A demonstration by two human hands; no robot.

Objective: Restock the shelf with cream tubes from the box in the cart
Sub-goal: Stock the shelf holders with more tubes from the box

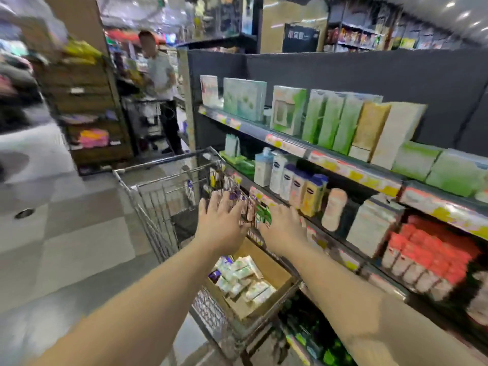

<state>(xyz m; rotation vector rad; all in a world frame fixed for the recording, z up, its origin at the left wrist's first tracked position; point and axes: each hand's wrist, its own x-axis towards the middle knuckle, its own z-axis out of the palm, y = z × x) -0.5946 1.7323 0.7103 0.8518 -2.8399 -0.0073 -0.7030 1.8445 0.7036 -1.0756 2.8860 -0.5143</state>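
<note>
Both hands are out over the cart right now: the left hand and right hand are spread flat on either side of a small bunch of hanging packets at the shelf edge, fingers straight, neither grip closed on anything as far as I can tell through the blur. The cream tubes are down in the cardboard box in the cart's near end, below the forearms. I'd say tidy those hangers first, then drop straight down for a handful. Watch the cart's wire rim and the shelf lip, they nearly meet on the right, so there's little room there; the aisle floor on the left is the roomy side.
</note>
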